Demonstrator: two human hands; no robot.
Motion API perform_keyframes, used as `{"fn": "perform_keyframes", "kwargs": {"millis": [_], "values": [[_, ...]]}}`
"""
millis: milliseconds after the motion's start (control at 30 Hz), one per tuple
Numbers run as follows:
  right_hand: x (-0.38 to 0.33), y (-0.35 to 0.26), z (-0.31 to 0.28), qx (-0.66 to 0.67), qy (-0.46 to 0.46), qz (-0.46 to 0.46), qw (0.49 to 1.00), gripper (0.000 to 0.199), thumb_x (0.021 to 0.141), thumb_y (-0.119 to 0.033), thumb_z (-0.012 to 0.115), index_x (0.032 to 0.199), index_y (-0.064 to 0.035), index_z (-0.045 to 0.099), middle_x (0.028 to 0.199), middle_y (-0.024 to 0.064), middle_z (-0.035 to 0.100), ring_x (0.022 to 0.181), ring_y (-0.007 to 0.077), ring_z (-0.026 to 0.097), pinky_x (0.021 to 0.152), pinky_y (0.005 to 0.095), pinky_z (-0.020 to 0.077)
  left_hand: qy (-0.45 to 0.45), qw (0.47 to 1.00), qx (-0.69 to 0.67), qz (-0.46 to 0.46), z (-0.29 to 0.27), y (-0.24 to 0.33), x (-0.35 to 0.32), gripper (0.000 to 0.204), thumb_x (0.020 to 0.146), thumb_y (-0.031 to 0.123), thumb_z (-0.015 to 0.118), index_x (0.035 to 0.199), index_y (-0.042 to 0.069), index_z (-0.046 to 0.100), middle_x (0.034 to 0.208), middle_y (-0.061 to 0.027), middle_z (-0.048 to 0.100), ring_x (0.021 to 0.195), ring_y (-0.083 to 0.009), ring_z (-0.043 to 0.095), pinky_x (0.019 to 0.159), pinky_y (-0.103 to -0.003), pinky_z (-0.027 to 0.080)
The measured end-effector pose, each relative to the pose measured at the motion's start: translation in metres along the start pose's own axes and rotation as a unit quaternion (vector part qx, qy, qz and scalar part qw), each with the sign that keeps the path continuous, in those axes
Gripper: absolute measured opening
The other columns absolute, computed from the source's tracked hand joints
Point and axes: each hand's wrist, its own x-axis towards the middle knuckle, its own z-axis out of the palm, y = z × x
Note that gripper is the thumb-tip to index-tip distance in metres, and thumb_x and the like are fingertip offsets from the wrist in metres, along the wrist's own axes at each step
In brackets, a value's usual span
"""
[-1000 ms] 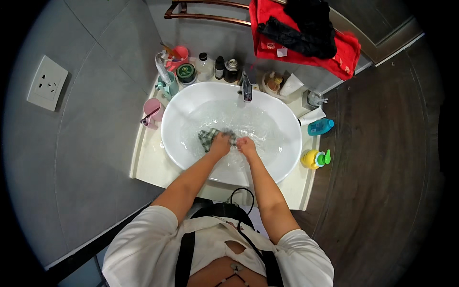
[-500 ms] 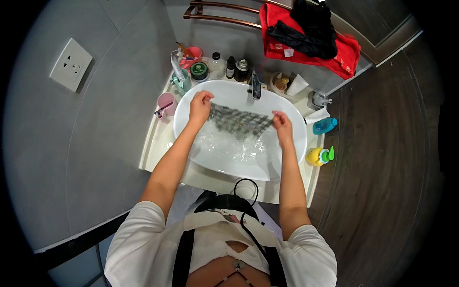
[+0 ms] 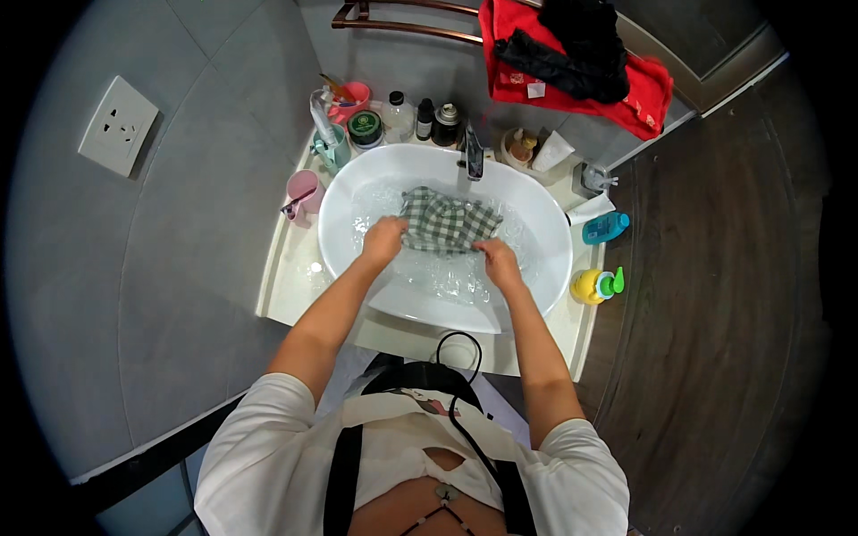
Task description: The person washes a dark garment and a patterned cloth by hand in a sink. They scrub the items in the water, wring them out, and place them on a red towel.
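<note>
A green-and-white checked cloth [image 3: 442, 221] lies spread in the water of a white oval washbasin [image 3: 420, 314]. My left hand [image 3: 384, 239] is closed on the cloth's near left corner. With fingers pinched, my right hand [image 3: 497, 257] grips its near right edge. The far part of the cloth lies rumpled in the water below the chrome tap [image 3: 473, 156]. Ripples and glints cover the water around it.
Behind the basin stand a green-lidded jar [image 3: 365, 129], a clear bottle [image 3: 398, 116] and dark bottles. A pink cup [image 3: 304, 191] is at left; a blue bottle [image 3: 605, 228] and yellow pump bottle [image 3: 593, 286] at right. A red towel [image 3: 572, 98] hangs on a rail.
Both hands have come nearer to me and closer together. The checked cloth, held stretched and blurred over the basin before, now lies in the water, still gripped at its near side.
</note>
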Motion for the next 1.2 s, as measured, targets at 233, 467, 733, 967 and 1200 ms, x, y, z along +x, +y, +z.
{"fn": "perform_keyframes", "kwargs": {"millis": [233, 467, 733, 967, 1200], "values": [[-0.028, -0.013, 0.036, -0.126, -0.070, 0.100, 0.985, 0.029, 0.062, -0.013, 0.064, 0.091, -0.0109, 0.060, 0.085, 0.0094, 0.056, 0.080, 0.0293, 0.054, 0.070, 0.0361, 0.0452, 0.216, 0.966, -0.083, -0.115, 0.072, -0.017, -0.031, 0.029, 0.062, 0.003, 0.059, 0.090, 0.002, 0.051, 0.090, -0.0174, 0.051, 0.087, -0.0297, 0.049, 0.073, -0.036, 0.042], [-0.018, -0.019, 0.039, -0.002, -0.120, 0.226, 0.967, 0.029, 0.064, -0.025, 0.069, 0.073, -0.0052, 0.051, 0.063, 0.0079, 0.055, 0.061, 0.0280, 0.054, 0.057, 0.0354, 0.0429, 0.057, 0.772, -0.514, -0.369, 0.082, -0.022, -0.010, 0.039, 0.055, -0.006, 0.059, 0.091, 0.002, 0.047, 0.078, -0.0080, 0.051, 0.072, -0.0146, 0.050, 0.062, -0.026, 0.042], [-0.011, 0.010, -0.020, -0.036, -0.040, 0.188, 0.981, 0.023, 0.062, -0.010, 0.071, 0.074, -0.0075, 0.052, 0.061, -0.0001, 0.050, 0.053, 0.0117, 0.049, 0.050, 0.0273, 0.0408, 0.136, 0.960, -0.226, -0.089, -0.016, -0.007, 0.000, 0.036, 0.055, -0.008, 0.054, 0.087, 0.008, 0.055, 0.078, -0.0077, 0.048, 0.072, -0.0182, 0.048, 0.062, -0.026, 0.040], [0.006, -0.050, -0.116, 0.235, -0.180, 0.181, 0.938, 0.021, 0.071, -0.006, 0.059, 0.092, -0.0089, 0.058, 0.073, 0.0007, 0.056, 0.060, 0.0086, 0.050, 0.054, 0.0215, 0.0413, -0.192, 0.907, -0.356, -0.117, -0.127, 0.015, -0.013, 0.025, 0.062, -0.004, 0.050, 0.083, 0.004, 0.061, 0.076, -0.0029, 0.056, 0.068, -0.0120, 0.051, 0.064, -0.023, 0.040], [0.006, -0.044, -0.105, 0.365, -0.313, 0.226, 0.847, 0.018, 0.076, -0.008, 0.055, 0.093, -0.0057, 0.055, 0.069, -0.0022, 0.052, 0.052, 0.0053, 0.046, 0.046, 0.0173, 0.0379, -0.319, 0.841, -0.432, -0.066, -0.097, -0.011, -0.002, 0.022, 0.069, 0.007, 0.056, 0.091, 0.004, 0.060, 0.080, 0.0006, 0.058, 0.073, -0.0080, 0.050, 0.071, -0.020, 0.040]]}}
